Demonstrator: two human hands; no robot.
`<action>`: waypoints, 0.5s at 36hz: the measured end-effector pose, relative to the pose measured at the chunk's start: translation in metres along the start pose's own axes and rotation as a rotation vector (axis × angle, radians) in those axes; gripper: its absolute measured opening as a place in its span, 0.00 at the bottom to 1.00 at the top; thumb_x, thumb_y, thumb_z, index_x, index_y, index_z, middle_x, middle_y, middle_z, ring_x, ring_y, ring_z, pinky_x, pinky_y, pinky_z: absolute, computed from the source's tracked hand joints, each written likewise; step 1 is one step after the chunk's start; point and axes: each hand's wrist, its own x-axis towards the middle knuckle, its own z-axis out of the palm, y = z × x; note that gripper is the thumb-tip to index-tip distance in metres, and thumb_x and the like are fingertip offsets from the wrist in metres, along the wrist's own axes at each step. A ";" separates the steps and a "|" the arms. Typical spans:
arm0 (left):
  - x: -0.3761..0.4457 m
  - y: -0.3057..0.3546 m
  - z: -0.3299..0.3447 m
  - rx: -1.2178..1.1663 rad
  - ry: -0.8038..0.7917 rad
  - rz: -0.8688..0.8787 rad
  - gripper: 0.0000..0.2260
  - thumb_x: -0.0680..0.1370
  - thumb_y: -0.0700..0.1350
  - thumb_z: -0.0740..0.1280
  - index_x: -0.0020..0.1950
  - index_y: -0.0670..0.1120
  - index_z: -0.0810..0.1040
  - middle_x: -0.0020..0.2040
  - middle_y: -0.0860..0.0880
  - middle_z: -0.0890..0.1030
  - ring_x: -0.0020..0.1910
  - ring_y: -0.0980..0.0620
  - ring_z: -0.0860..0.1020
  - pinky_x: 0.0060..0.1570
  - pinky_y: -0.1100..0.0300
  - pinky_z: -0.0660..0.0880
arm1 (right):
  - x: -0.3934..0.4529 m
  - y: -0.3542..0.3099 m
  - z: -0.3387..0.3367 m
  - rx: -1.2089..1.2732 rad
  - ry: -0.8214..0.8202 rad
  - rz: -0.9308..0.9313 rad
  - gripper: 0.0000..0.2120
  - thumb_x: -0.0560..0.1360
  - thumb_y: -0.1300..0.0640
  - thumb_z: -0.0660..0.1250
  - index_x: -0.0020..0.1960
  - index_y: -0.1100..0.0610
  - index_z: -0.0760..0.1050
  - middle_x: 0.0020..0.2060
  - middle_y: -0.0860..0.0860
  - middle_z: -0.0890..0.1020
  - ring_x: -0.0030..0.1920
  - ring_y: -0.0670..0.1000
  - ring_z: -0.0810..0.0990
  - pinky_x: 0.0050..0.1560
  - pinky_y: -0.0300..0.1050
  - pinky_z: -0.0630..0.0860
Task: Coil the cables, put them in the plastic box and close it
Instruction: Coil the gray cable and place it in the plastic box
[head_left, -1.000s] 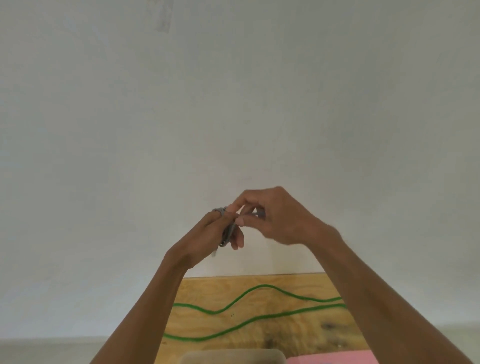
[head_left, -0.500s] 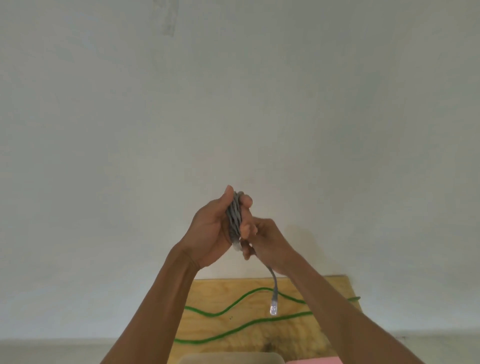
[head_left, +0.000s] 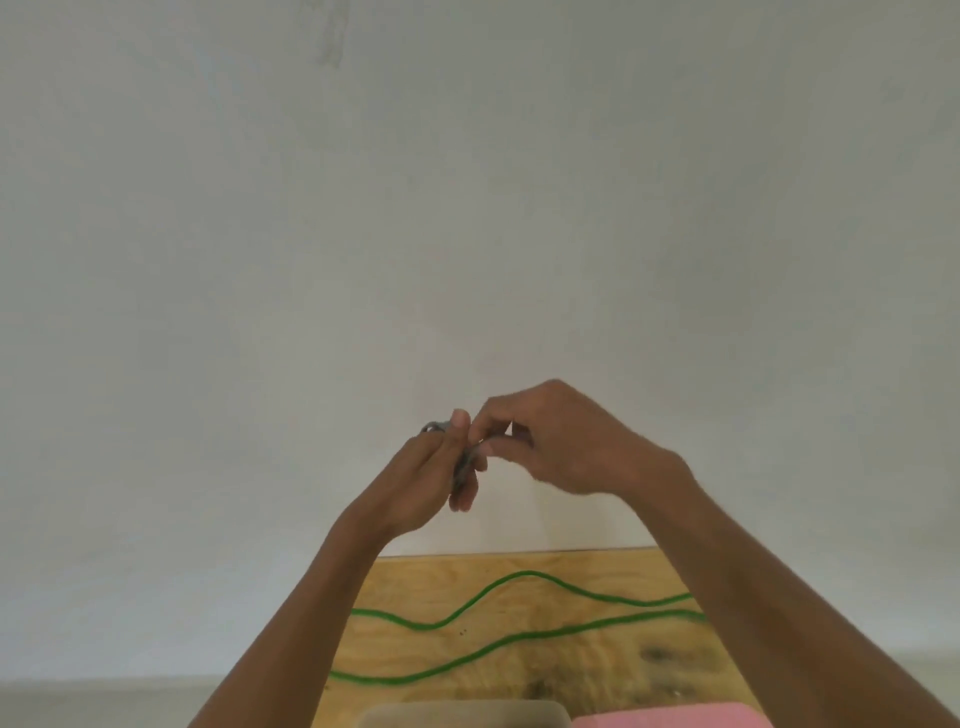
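Head view: both hands are up in front of the wall. The left hand is clamped around a grey cable coil, and the right hand pinches its strand at the top. Below, a green cable snakes loose across the desk.

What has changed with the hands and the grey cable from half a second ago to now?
The right hand went from below the grey cable up to its top and pinches there. The loose end with the plug, hanging before, no longer shows. The left hand kept hold of the coil but tipped lower, so less coil shows. The green cable still lies uncoiled on the wooden table.
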 end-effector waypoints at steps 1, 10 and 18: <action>-0.002 0.002 0.003 -0.027 -0.018 -0.029 0.35 0.82 0.63 0.43 0.44 0.38 0.77 0.29 0.44 0.79 0.29 0.52 0.75 0.36 0.65 0.71 | 0.004 0.004 -0.005 0.012 0.012 -0.005 0.03 0.77 0.54 0.71 0.50 0.49 0.81 0.37 0.38 0.79 0.35 0.39 0.76 0.45 0.46 0.77; -0.016 0.021 0.009 -0.554 -0.062 -0.075 0.34 0.80 0.68 0.45 0.38 0.43 0.77 0.22 0.47 0.69 0.21 0.51 0.67 0.37 0.53 0.72 | 0.011 0.018 0.018 0.794 0.124 0.068 0.06 0.74 0.57 0.73 0.47 0.60 0.82 0.47 0.55 0.86 0.44 0.55 0.83 0.49 0.53 0.82; -0.014 0.027 0.002 -0.527 0.014 -0.094 0.35 0.77 0.71 0.53 0.30 0.42 0.73 0.18 0.46 0.63 0.18 0.48 0.63 0.33 0.55 0.73 | -0.002 -0.010 0.053 1.096 0.390 0.055 0.08 0.80 0.58 0.64 0.49 0.64 0.74 0.30 0.58 0.80 0.30 0.57 0.80 0.36 0.52 0.80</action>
